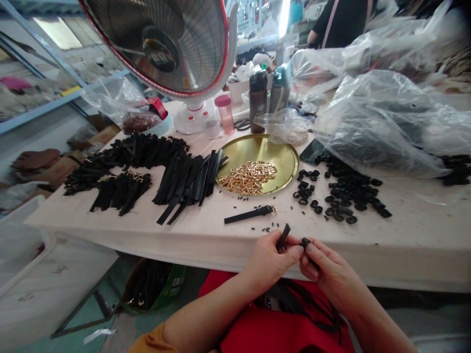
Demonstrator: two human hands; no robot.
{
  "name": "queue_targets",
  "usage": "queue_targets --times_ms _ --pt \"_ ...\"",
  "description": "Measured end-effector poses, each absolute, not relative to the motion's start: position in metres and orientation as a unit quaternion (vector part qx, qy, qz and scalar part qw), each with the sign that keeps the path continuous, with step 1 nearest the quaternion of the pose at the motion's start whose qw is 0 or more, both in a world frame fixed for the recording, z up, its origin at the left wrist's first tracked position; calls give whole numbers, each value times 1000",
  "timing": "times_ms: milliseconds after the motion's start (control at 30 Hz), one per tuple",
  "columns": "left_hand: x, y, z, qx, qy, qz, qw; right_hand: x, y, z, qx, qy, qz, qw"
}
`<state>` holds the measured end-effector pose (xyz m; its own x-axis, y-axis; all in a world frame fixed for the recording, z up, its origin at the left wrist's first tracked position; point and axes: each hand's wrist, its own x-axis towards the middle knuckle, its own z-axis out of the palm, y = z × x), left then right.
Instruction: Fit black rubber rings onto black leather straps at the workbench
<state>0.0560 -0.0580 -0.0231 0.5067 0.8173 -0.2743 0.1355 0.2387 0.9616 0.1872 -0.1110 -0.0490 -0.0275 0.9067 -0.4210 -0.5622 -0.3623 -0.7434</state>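
My left hand (pixel 270 257) is closed round a black strap (pixel 284 236), whose flat end sticks up past the fingers. Close against it, my right hand (pixel 329 267) pinches a small black loop (pixel 305 242); the fingers hide how strap and loop meet. Beyond the hands, a strap with a gold buckle (pixel 250 214) lies on the table. Small black pegs (pixel 265 229) are scattered around it. Gold buckles (pixel 250 177) are heaped on a round gold tray (pixel 285 159). Loose black loops (pixel 344 198) lie to the right.
Plain black straps (pixel 189 181) and bundles of buckled straps (pixel 123 189) cover the table's left side. Behind them stands a fan (pixel 165 54). Bottles (pixel 258 100), scissors (pixel 242 125) and large plastic bags (pixel 382 122) are farther back. A person (pixel 342 24) is in the background.
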Motion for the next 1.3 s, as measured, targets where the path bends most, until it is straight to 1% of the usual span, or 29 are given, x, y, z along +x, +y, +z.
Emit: queue_targets --times_ms 267,633,767,933,1000,1033,1133,1200,1300 --pt "57 -57 -22 520 421 269 693 178 -108 -43 -441 -119 711 535" --pt "57 -56 -33 502 419 245 716 177 -103 -55 -443 -87 705 547" --pt "57 -53 -32 501 427 238 714 180 -104 -59 -482 -122 678 542" --pt "57 -50 -34 520 456 240 682 185 -106 -66 -541 -214 644 497" --pt "57 -49 -37 511 465 252 678 190 -103 -67 -582 -275 604 470" --pt "56 -48 -39 499 469 258 681 194 -101 -67 -615 -314 562 455" --pt "55 -44 -45 426 470 260 728 210 -88 -67 -728 -429 365 391" --pt "54 -42 -48 372 464 259 761 222 -78 -70 -772 -471 263 337" --pt "52 -41 -51 340 470 259 772 235 -64 -76 -797 -495 211 274"
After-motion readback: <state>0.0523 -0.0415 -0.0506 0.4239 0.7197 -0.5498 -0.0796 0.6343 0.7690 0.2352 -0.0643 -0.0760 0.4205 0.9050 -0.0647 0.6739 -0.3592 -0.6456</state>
